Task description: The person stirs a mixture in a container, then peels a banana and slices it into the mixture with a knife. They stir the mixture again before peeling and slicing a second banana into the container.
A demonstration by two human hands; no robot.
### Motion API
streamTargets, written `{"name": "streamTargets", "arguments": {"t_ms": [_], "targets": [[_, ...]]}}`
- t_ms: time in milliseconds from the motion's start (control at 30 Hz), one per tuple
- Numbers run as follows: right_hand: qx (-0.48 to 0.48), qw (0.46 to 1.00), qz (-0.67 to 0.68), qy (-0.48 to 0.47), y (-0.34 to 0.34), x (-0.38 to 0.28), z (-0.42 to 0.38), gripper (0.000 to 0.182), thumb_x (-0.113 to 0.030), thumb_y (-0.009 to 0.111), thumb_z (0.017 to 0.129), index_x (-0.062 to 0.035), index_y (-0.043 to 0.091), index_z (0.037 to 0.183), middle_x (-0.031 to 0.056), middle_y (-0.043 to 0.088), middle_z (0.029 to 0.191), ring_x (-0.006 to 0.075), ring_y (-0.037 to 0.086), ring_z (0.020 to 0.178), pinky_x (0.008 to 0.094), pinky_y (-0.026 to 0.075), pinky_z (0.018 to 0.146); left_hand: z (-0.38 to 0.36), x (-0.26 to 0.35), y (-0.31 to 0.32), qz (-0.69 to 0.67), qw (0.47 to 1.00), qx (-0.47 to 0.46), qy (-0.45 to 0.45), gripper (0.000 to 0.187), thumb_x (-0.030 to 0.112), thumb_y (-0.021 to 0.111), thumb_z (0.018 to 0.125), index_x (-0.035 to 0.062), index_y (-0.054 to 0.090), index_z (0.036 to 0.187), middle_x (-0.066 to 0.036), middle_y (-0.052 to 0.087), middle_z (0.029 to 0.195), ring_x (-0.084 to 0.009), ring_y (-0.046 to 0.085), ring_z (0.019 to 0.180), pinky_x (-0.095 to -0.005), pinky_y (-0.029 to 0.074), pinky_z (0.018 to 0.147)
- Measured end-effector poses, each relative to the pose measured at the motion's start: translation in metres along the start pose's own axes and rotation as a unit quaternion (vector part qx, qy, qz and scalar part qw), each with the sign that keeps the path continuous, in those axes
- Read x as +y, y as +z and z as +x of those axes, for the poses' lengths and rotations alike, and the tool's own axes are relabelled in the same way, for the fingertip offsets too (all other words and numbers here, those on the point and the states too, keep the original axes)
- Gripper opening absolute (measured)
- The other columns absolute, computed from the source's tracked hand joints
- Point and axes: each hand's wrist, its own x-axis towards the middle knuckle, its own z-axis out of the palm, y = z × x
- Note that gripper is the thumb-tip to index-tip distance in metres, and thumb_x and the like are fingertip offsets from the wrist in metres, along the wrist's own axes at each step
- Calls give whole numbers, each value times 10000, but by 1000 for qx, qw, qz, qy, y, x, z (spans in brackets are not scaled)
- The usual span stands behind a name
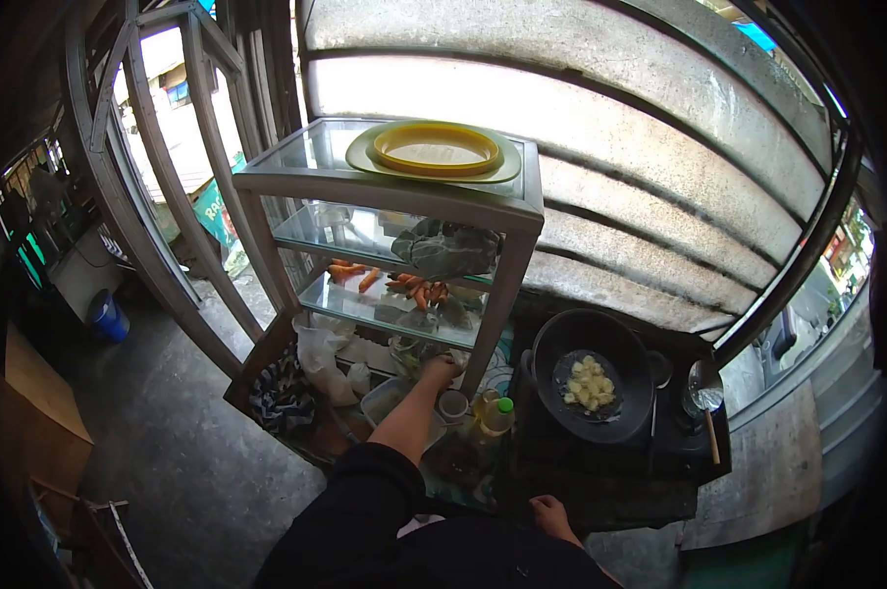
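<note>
My left hand point(442, 372) reaches into the bottom level of a glass shelf cabinet point(515, 285). Its fingers are curled beside a clear plastic bag point(409, 351); what they hold, if anything, is hidden. Just below that hand stand a small cup point(452, 403) and a clear plastic tub point(383, 401), partly covered by my forearm. Low in front of the stove, my right hand point(551, 514) hangs with its fingers curled in and nothing showing in them. Pale yellow pieces point(591, 384) sit in bubbling oil in a dark wok point(553, 346) on the stove.
Bottles, one green-capped point(499, 416), stand between cabinet and stove. A skimmer point(704, 388) with a wooden handle lies right of the wok. Orange carrots point(419, 290) and a leafy vegetable point(445, 245) fill the shelves. A yellow-rimmed tray point(436, 165) lies on top; white bags point(323, 358) sit lower left.
</note>
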Motion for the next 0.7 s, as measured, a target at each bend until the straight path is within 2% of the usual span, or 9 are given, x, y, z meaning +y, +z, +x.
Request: {"name": "streamTargets", "arguments": {"t_ms": [67,100,167,267,400,500,567,700], "targets": [[-18,998,59,14,-2,-6,4,166,-156,568,909,-23,637,980,-9,556,739,68,473,577,239,388,505,-6,14,1,208,978,-4,-7,463,470,674,790,57,686,999,-134,684,966,-251,678,856,-371,544,736],[-19,998,59,13,-1,-9,5,166,-156,568,909,-23,637,980,-9,556,739,68,473,577,239,388,505,-11,16,4,208,978,-3,-7,463,470,674,790,57,686,999,-134,684,966,-251,678,856,-371,544,736],[-10,997,77,5,0,-16,7,170,-155,577,900,-18,620,993,-19,480,631,74,427,493,255,336,436,-22,22,9,386,917,86,55,321,331,667,827,50,701,978,-136,682,1007,-282,667,948,-398,539,763],[-18,997,81,7,-1,-19,9,174,-159,580,901,-14,620,989,-11,492,645,80,441,507,257,352,448,-38,35,9,425,899,95,44,319,336,650,839,65,704,998,-151,675,1046,-301,654,997,-398,528,809],[-35,995,91,-8,-2,-20,14,176,-158,582,901,-13,623,992,-2,496,656,84,450,517,255,367,461,-42,36,6,373,920,115,39,323,342,622,862,63,701,1005,-160,669,1053,-318,650,992,-412,528,808],[-12,999,51,-8,-1,-27,15,178,-171,580,905,-18,640,974,-18,527,683,56,458,571,239,368,496,-51,32,5,389,909,124,86,307,343,582,892,78,697,995,-167,665,1058,-325,648,988,-428,530,797],[4,999,30,-17,-1,-16,24,204,-170,589,897,-2,635,1003,17,534,685,101,493,547,274,393,478,-58,28,8,359,908,162,144,288,342,564,901,93,692,969,-161,669,1035,-325,648,975,-432,529,785],[10,1000,11,-11,0,-10,26,226,-187,597,890,4,642,1002,26,556,709,111,519,575,281,411,504,-32,7,15,371,897,156,183,275,337,551,897,101,686,940,-147,675,1010,-319,652,945,-423,525,783]]}}
